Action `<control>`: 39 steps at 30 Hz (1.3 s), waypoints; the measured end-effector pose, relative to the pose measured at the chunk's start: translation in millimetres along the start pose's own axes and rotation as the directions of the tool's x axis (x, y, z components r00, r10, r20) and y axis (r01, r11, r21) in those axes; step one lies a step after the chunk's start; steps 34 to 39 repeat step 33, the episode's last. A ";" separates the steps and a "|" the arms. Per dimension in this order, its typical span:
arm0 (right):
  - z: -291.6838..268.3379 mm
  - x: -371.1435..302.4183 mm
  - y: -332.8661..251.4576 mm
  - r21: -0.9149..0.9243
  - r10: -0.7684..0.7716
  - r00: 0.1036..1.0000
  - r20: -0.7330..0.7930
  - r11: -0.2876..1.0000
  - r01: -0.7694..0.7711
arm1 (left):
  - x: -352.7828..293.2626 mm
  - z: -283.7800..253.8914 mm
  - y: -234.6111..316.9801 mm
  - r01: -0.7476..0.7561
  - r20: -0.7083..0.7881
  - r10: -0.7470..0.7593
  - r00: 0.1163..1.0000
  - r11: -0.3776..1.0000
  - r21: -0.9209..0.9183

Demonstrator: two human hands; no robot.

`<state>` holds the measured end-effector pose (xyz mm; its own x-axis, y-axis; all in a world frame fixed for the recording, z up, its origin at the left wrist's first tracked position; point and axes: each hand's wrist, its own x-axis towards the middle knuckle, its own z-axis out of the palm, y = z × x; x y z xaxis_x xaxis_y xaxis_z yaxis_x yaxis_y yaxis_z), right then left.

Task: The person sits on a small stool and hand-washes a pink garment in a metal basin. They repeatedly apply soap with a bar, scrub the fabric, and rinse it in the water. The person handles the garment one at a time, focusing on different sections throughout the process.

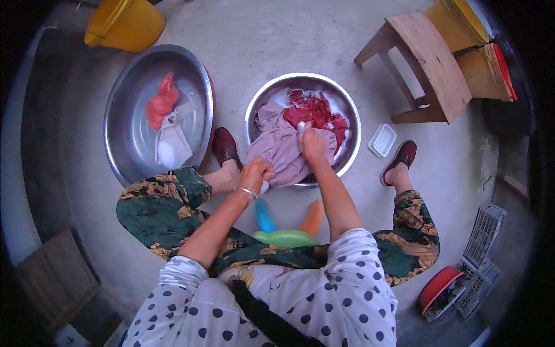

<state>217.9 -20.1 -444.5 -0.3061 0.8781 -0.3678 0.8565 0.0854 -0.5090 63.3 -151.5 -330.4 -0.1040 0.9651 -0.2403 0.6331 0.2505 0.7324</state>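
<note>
A soaked mauve garment (277, 141) lies spread over the near left part of a round metal basin (354, 151) and hangs at its near rim. My left hand (254, 174) is closed on the near left edge of this garment, and a white bit shows below the fist. Further right, over the basin, my right hand (313, 144) is closed on the mauve garment too. A small white rounded thing (301, 126) pokes out by its thumb; whether it is soap or lather I cannot tell. Red cloth (310, 109) with white suds sits behind it in the basin.
To the left, a larger metal tub (124, 151) holds a coral cloth (162, 102) and a white garment (171, 141). A white plastic basket (382, 140) and wooden stool (430, 61) stand right. Yellow buckets (128, 26) are behind; grey crates (484, 234) and a red basin (437, 289) lie lower right.
</note>
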 end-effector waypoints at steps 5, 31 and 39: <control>-21.6 -30.1 -14.9 0.334 -0.243 0.962 0.125 0.924 0.189 | 3.0 8.2 -7.2 0.052 -0.036 -0.051 0.998 0.999 0.015; -32.5 -23.0 -12.9 -0.037 -0.392 0.919 0.027 0.919 0.393 | 12.2 20.5 4.5 -0.231 0.231 0.127 0.965 0.831 0.506; -16.6 -20.6 -14.2 -0.002 -0.240 0.971 0.009 0.971 0.241 | 13.7 17.4 4.0 -0.216 0.231 0.117 0.966 0.857 0.468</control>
